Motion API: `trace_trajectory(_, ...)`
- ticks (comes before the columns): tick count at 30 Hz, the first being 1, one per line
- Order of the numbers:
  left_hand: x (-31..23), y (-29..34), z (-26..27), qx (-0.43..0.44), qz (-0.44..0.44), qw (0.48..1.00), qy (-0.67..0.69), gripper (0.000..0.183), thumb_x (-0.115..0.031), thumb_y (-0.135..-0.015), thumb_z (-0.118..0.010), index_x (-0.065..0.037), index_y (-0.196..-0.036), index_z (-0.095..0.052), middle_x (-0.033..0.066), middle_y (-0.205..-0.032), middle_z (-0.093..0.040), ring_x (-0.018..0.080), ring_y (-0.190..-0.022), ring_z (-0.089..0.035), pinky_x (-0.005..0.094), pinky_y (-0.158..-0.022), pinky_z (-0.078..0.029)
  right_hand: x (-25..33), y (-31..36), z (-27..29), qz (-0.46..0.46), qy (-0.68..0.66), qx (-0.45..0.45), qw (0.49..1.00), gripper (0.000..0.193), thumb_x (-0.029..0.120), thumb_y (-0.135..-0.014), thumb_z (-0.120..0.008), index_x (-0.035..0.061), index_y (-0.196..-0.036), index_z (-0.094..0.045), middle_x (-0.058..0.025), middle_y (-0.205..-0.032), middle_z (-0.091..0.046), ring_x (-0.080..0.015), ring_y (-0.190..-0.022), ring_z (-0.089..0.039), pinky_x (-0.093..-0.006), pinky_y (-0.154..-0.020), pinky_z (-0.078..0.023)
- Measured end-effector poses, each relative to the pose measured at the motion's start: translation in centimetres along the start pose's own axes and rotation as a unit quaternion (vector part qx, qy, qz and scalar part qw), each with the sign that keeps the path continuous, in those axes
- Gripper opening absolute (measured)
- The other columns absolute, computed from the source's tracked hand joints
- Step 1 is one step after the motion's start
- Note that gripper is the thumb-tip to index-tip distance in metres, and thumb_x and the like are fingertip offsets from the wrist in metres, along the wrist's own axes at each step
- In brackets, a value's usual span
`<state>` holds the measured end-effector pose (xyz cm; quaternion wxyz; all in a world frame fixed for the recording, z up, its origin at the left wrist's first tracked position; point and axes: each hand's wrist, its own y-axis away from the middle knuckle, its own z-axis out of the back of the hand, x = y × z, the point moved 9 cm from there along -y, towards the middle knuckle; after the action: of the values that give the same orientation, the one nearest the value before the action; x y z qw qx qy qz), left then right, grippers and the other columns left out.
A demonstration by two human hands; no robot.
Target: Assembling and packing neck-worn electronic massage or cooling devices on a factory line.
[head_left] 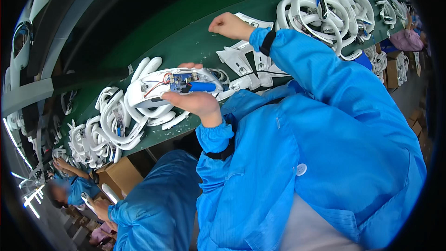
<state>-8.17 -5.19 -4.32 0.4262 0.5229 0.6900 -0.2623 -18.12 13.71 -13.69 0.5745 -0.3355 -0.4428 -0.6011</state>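
Observation:
My left hand point(197, 102) is wrapped round an open white plastic housing point(137, 94), thumb on the near side and fingertips at the far edge. Inside it show a blue circuit board point(177, 82), thin red and dark wires, and a blue cylindrical battery point(203, 87). Away to the right, above the bench, my right hand point(231, 25) is closed with its fingertips pinched together. Whatever those fingertips hold, if anything, is too small to make out. Just below that hand lie several white plastic shell pieces point(235, 60) on the green bench.
The green bench point(195, 42) carries a heap of white ring-shaped housings point(325, 11) at right and more rings point(116, 116) at left. A dark cable crosses the shell pieces. A co-worker's blue sleeve point(158, 200) is close on my left; cardboard boxes point(123, 176) stand below the bench.

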Motion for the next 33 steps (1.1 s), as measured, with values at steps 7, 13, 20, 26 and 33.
trace_trajectory(7,0.3,-0.5,-0.2,0.047,0.032,0.998,0.001,0.07,-0.065,-0.088,-0.018,-0.004,-0.114,-0.041,0.0167,-0.082,-0.057,0.0255,-0.069,-0.059,0.0349,-0.065,-0.049,-4.7,-1.5,4.8,-0.003,-0.083,-0.01,0.996,0.023,0.009,-0.075,-0.06,0.0004,-0.096,-0.065,-0.0126,-0.082,-0.066,-0.0198,-0.079,-0.062,-0.0274,-0.074,-0.047)
trace_trajectory(13,1.8,-0.6,-1.1,0.087,0.143,0.983,0.081,0.066,-0.063,-0.089,-0.019,-0.006,-0.11,-0.043,0.0176,-0.077,-0.058,0.0286,-0.063,-0.058,0.0355,-0.057,-0.048,-8.5,0.3,7.0,-0.19,-0.062,-0.004,0.98,0.024,0.005,-0.074,-0.061,-0.0004,-0.096,-0.064,-0.0092,-0.073,-0.063,-0.0147,-0.072,-0.061,-0.0226,-0.063,-0.045)
trace_trajectory(20,3.3,0.0,-1.6,0.113,0.226,0.96,0.121,0.065,-0.063,-0.088,-0.023,-0.006,-0.107,-0.047,0.0164,-0.079,-0.057,0.0297,-0.067,-0.057,0.0429,-0.059,-0.047,-9.2,1.6,7.2,-0.211,-0.156,-0.041,0.964,0.026,-0.002,-0.072,-0.05,0.0052,-0.091,-0.066,-0.0084,-0.085,-0.061,-0.0122,-0.069,-0.055,-0.0238,-0.063,-0.042)
trace_trajectory(26,3.1,0.4,-1.7,0.101,0.251,0.956,0.115,0.069,-0.064,-0.087,-0.019,-0.004,-0.107,-0.049,0.0182,-0.075,-0.058,0.0322,-0.063,-0.058,0.0422,-0.056,-0.048,1.0,3.3,5.7,-0.015,-0.066,0.007,0.998,0.016,0.002,-0.074,-0.058,0.002,-0.09,-0.063,-0.006,-0.093,-0.06,-0.0147,-0.081,-0.055,-0.0289,-0.074,-0.044)
trace_trajectory(33,2.4,1.3,-2.2,0.068,0.273,0.951,0.13,0.069,-0.061,-0.09,-0.016,-0.001,-0.102,-0.048,0.0149,-0.076,-0.058,0.0246,-0.067,-0.059,0.0343,-0.057,-0.048,17.3,11.9,2.5,0.314,0.005,0.055,0.948,0.02,0.009,-0.07,-0.069,0.0064,-0.089,-0.064,-0.0056,-0.089,-0.057,-0.0226,-0.091,-0.052,-0.0324,-0.079,-0.043)
